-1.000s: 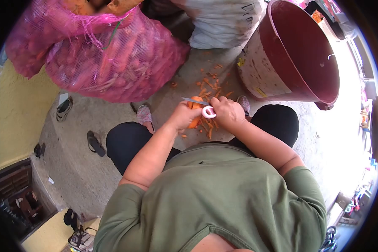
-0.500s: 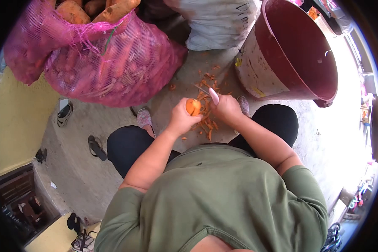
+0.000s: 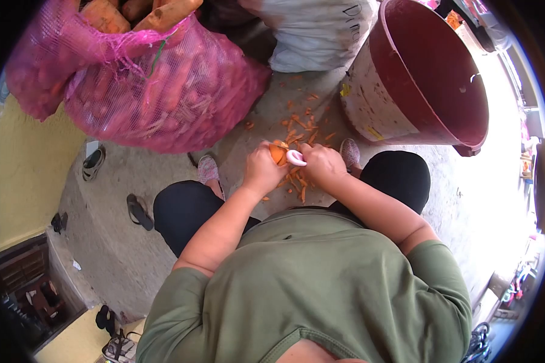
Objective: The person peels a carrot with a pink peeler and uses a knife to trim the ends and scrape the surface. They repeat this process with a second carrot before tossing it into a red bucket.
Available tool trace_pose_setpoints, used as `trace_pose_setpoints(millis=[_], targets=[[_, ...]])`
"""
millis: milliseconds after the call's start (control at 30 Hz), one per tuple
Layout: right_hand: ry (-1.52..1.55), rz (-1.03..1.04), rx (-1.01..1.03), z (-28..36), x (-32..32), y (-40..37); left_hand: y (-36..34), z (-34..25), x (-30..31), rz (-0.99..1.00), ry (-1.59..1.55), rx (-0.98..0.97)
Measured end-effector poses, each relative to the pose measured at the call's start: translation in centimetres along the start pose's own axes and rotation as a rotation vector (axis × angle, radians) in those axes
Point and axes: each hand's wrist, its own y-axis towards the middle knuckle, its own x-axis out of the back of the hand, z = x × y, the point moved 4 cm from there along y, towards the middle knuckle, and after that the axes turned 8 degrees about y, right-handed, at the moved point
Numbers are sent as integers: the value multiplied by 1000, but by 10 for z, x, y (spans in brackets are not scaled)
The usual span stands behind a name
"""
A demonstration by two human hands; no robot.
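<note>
An orange carrot (image 3: 278,153) is gripped in my left hand (image 3: 262,167), its end showing between thumb and fingers. My right hand (image 3: 324,163) is closed on a knife with a pale pink handle (image 3: 297,158). That handle is up against the carrot, and the blade is hidden from view now. Both hands meet between my knees, low over the floor. Beneath and beyond them, orange peelings (image 3: 301,126) lie scattered on the concrete.
A pink mesh sack (image 3: 181,97) full of carrots stands at the front left. Beside it is a white sack (image 3: 312,36). A large dark-red tub (image 3: 378,91) stands at the front right. A dark sandal (image 3: 140,212) lies on the floor to the left.
My right hand has turned and moved slightly left, bringing the knife from just apart to the carrot. The blade has gone out of sight. My left hand has stayed nearly in place.
</note>
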Motion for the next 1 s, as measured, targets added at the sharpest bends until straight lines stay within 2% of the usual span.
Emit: trace_pose_setpoints(millis=[500,800,900,1000], targets=[[96,-10,7,-3,-7,10,-4,-2,-8,-79,11,-67],[121,-3,-7,-6,-11,9,-5,-2,-14,26,94,-20],[229,-9,60,-7,-8,10,-5,1,-12,128,-106,-41],[322,-57,155,-4,4,6,-1,21,-16,133,-474,35]])
